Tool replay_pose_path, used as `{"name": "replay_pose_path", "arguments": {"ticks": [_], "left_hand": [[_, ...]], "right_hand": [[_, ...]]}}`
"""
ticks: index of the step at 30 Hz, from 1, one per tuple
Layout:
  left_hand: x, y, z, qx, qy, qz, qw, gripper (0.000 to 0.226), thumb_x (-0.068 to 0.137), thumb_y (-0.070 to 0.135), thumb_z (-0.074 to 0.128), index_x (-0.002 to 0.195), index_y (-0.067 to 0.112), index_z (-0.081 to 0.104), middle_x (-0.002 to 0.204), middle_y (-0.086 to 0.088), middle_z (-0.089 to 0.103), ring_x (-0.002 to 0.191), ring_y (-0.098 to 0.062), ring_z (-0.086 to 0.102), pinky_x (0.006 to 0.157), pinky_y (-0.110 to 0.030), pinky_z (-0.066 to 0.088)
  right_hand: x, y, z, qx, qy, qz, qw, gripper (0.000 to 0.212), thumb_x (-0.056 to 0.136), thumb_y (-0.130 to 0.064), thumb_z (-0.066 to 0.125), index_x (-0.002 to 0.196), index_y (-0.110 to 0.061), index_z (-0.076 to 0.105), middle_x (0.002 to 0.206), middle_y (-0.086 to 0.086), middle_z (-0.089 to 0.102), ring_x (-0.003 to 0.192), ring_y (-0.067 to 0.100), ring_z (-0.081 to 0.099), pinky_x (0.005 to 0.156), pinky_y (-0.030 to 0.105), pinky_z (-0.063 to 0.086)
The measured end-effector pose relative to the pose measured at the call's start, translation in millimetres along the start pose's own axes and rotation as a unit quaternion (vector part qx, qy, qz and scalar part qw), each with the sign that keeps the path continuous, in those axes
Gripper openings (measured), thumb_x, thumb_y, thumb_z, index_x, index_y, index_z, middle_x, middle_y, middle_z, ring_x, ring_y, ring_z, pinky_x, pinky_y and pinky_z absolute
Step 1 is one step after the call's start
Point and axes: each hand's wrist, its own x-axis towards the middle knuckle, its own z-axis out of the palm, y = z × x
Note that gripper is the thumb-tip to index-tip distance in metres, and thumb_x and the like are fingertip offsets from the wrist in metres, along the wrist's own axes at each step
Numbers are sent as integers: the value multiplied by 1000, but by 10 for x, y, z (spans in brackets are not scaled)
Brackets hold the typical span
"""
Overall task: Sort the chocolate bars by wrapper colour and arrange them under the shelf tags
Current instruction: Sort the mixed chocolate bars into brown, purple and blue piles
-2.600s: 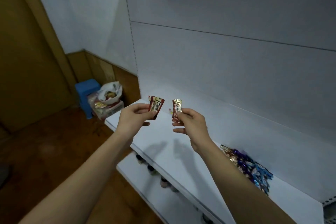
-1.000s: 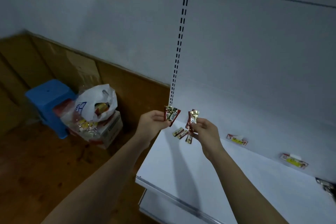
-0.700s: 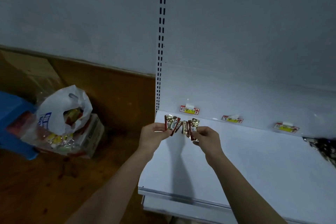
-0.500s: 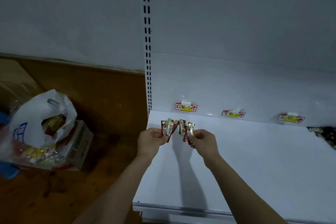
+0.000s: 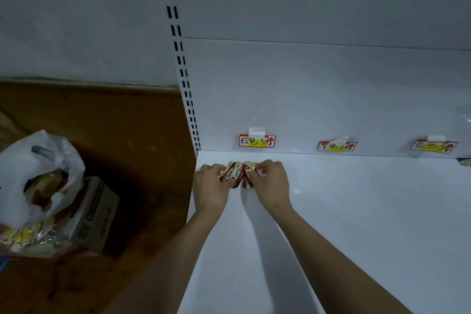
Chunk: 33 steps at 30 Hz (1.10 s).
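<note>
Chocolate bars (image 5: 238, 175) in red-brown and gold wrappers sit bunched together at the far left end of the white shelf (image 5: 356, 211), close to its back edge and just below the leftmost shelf tag (image 5: 257, 141). I count at least three bars in the cluster; the exact number I cannot tell, since fingers cover parts of them. My left hand (image 5: 210, 186) has its fingers curled onto the leftmost bar, which carries white lettering. My right hand (image 5: 271, 182) pinches the gold-ended bar on the right side of the bunch, fingers bent over its top end. Both forearms reach in from the lower edge of the view. Two further tags hang on the back panel: a middle tag (image 5: 337, 146) and a right tag (image 5: 433, 146), each red-bordered with a yellow patch and handwriting. Left of the shelf upright (image 5: 182, 64), on the wooden floor, a white plastic bag (image 5: 35, 173) holding wrapped goods rests beside a cardboard box (image 5: 95, 214).
</note>
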Motion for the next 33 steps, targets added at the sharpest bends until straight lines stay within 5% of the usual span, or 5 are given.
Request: {"name": "replay_pose_path", "arguments": {"ticks": [5, 11, 18, 33], "left_hand": [[-96, 354, -511, 90, -53, 30, 994, 46, 89, 51, 59, 131, 33, 55, 134, 4, 53, 126, -22, 40, 98, -40, 37], [-386, 982, -1281, 152, -105, 106, 977, 47, 92, 59, 43, 130, 35, 56, 130, 4, 57, 122, -21, 48, 95, -38, 41], [-649, 1425, -2003, 180, -143, 185, 955, 55, 91, 67, 35, 132, 36, 53, 132, 2, 55, 124, -22, 46, 95, -37, 37], [-2081, 2357, -2835, 204, -138, 395, 885, 60, 88, 71, 34, 134, 36, 52, 141, 3, 51, 131, -21, 42, 103, -42, 33]], "right_hand": [[-124, -328, -490, -5, -35, -9, 999, 20, 93, -25, 59, 109, -14, 65, 104, 3, 61, 93, 18, 60, 77, 25, 41], [-400, -943, -1227, -54, -86, -50, 994, 32, 96, -29, 54, 124, -16, 60, 122, 1, 60, 110, 17, 56, 87, 23, 40], [-855, -1604, -1868, -127, -98, -103, 982, 38, 99, -38, 44, 128, -20, 59, 126, 3, 60, 118, 24, 50, 95, 37, 44], [-2633, -1987, -3547, -162, 105, -39, 980, 39, 97, -41, 43, 126, -23, 61, 131, -1, 59, 120, 20, 49, 99, 42, 43]]}}
